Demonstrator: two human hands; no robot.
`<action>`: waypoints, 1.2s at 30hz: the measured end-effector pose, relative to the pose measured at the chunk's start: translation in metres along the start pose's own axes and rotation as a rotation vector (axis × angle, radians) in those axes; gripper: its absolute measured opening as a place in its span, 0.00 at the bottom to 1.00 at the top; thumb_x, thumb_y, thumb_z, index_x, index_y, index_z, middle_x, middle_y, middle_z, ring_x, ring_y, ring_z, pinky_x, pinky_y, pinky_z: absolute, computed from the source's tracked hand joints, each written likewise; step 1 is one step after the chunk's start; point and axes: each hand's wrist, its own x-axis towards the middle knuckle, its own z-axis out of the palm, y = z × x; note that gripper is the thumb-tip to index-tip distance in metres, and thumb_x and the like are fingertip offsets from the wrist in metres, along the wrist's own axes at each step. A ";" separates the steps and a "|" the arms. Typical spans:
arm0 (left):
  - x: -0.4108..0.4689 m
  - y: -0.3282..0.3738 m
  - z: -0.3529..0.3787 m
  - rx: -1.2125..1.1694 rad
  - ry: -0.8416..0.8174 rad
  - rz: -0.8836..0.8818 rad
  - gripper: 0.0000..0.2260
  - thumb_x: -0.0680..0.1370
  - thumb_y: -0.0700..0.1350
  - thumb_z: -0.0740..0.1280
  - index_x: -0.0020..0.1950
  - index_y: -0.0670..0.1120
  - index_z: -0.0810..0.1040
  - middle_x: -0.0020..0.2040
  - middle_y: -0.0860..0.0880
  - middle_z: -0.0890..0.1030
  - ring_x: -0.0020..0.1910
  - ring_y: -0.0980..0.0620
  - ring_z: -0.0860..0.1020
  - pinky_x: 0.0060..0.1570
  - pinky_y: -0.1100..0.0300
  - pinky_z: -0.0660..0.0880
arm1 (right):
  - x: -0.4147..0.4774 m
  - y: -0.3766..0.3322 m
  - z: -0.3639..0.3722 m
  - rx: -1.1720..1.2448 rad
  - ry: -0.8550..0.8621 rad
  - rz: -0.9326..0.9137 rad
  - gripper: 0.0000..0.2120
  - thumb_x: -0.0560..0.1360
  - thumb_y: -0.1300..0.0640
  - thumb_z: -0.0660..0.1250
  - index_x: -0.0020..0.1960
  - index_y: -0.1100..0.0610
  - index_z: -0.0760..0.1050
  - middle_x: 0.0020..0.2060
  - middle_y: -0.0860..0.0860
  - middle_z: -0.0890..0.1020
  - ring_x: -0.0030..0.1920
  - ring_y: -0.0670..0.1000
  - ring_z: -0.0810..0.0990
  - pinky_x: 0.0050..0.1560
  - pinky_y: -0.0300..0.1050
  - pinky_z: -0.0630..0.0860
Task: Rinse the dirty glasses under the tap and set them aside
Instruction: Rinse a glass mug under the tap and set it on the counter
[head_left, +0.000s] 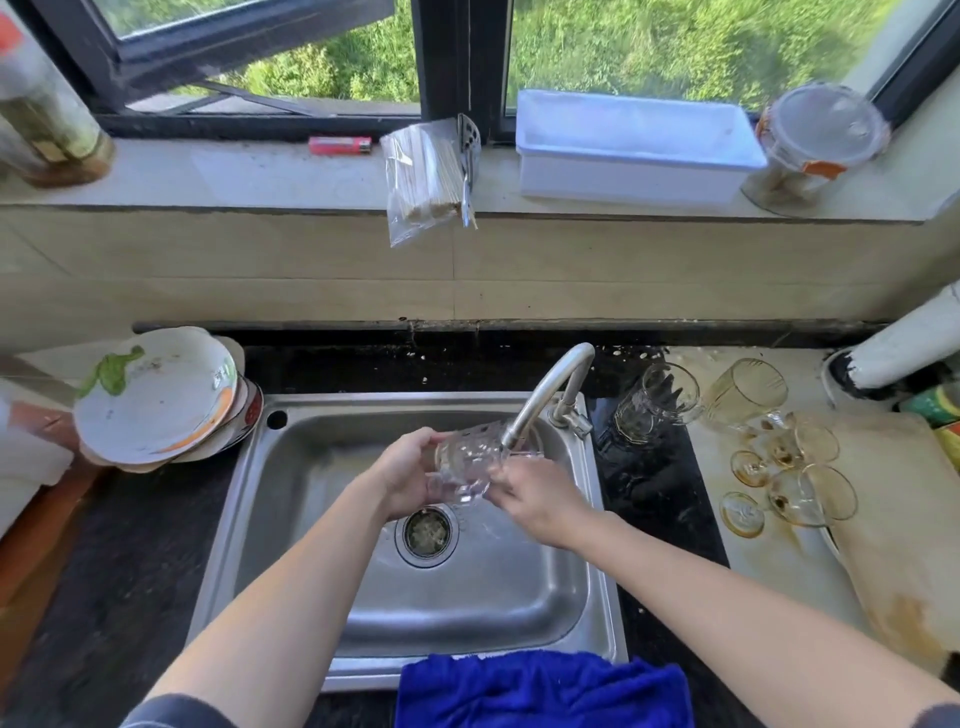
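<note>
Rinse step: my left hand (405, 475) grips tumbler (465, 460) under tap (550, 395), right hand (540, 499) holds its other end. Next I set it aside and fetch stained glasses (789, 467) beyond right hand.

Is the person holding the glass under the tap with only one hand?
No, the left hand and the right hand both hold the glass at the spout of the tap.
</note>
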 end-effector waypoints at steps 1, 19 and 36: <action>-0.001 -0.005 -0.003 -0.066 -0.001 0.041 0.13 0.78 0.40 0.55 0.57 0.44 0.77 0.49 0.41 0.79 0.41 0.43 0.79 0.41 0.52 0.78 | 0.001 0.003 0.001 0.045 0.024 0.073 0.16 0.81 0.50 0.61 0.37 0.57 0.73 0.36 0.50 0.78 0.41 0.54 0.77 0.46 0.50 0.74; 0.002 -0.006 0.017 0.183 0.174 0.010 0.17 0.74 0.27 0.50 0.48 0.37 0.77 0.34 0.41 0.78 0.15 0.60 0.66 0.15 0.71 0.57 | -0.012 0.015 0.002 -0.181 0.091 -0.155 0.13 0.81 0.54 0.60 0.60 0.58 0.78 0.57 0.52 0.81 0.61 0.53 0.76 0.53 0.51 0.77; -0.010 0.012 -0.001 0.281 0.193 0.035 0.07 0.77 0.34 0.59 0.49 0.34 0.77 0.42 0.35 0.81 0.26 0.51 0.76 0.21 0.66 0.69 | 0.004 0.014 0.003 -0.330 0.103 -0.228 0.09 0.77 0.56 0.67 0.53 0.59 0.79 0.53 0.55 0.81 0.53 0.58 0.79 0.45 0.51 0.76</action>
